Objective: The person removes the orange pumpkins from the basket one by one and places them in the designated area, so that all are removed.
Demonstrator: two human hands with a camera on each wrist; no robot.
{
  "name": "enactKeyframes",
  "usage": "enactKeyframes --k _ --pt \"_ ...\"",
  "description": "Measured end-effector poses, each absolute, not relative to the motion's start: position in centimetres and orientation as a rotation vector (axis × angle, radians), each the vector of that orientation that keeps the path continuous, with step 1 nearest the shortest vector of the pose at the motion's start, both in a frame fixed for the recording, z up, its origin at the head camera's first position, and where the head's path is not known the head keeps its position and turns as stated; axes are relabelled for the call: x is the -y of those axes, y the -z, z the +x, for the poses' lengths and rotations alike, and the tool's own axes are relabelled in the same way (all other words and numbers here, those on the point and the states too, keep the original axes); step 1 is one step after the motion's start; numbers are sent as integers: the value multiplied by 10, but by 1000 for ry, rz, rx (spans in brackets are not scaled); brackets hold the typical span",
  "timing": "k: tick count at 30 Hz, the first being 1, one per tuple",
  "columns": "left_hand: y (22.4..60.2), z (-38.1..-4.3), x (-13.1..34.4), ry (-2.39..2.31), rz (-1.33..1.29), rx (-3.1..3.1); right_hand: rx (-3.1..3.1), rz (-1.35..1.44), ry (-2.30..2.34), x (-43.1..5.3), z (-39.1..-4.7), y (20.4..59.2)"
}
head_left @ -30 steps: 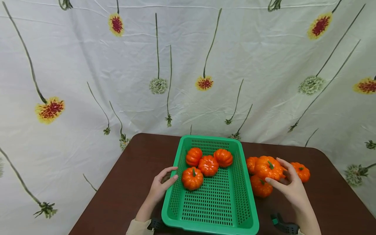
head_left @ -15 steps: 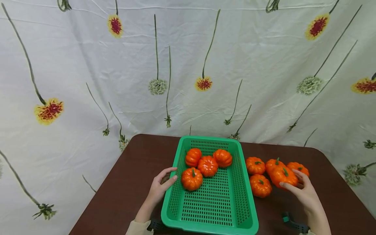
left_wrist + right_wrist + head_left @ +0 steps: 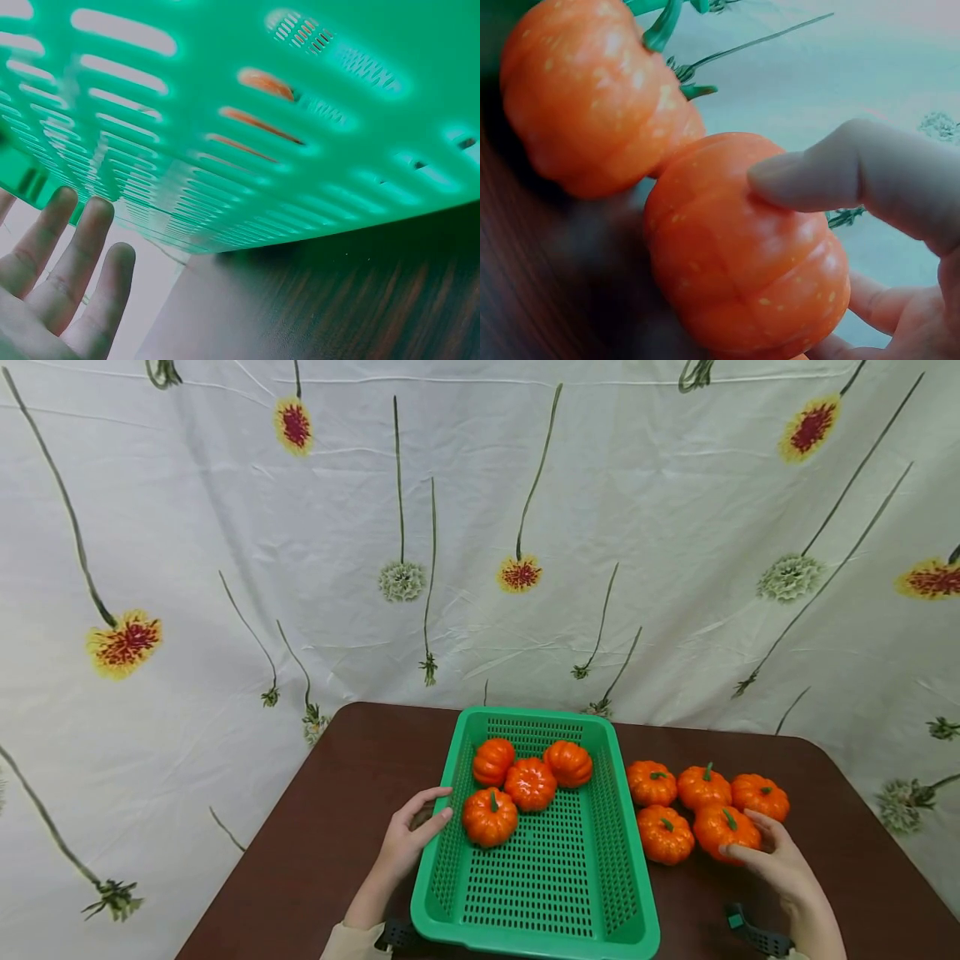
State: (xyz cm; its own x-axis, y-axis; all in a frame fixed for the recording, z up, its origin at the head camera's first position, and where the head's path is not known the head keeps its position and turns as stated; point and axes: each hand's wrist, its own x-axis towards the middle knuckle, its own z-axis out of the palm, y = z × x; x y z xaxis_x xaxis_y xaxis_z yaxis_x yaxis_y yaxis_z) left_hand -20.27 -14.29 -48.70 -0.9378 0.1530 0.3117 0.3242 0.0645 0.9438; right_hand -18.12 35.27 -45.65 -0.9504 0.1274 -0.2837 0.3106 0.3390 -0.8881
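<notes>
My right hand (image 3: 783, 860) holds a small orange pumpkin (image 3: 726, 832) with a green stem, at the near right of a cluster on the table. In the right wrist view the thumb (image 3: 795, 180) presses one side of that pumpkin (image 3: 742, 247), and other fingers lie behind it. A neighbouring pumpkin (image 3: 592, 97) stands close by. At the left rim of a green slotted basket (image 3: 641, 893) is my left hand (image 3: 408, 835), thumb and forefinger at the edge. Its other fingers (image 3: 90, 232) extend loosely beside the basket wall (image 3: 180, 172) in the left wrist view.
Several pumpkins (image 3: 531, 784) sit in the far half of the basket. Right of it, more pumpkins (image 3: 652, 782) stand in two rows on the dark brown table (image 3: 300, 860). A flower-patterned cloth (image 3: 465, 527) hangs behind the table.
My right hand has moved right and down with the pumpkin, from above the cluster to a spot in its near row. The left hand and basket look unmoved.
</notes>
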Motion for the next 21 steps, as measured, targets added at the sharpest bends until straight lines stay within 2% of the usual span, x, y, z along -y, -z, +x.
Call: enactKeyframes --k 14,21 --pt "489 -205 143 2012 -458 2195 -2467 405 1582 -355 -182 468" --pt "488 -204 142 2003 -486 2177 -2463 426 1602 -352 -182 459"
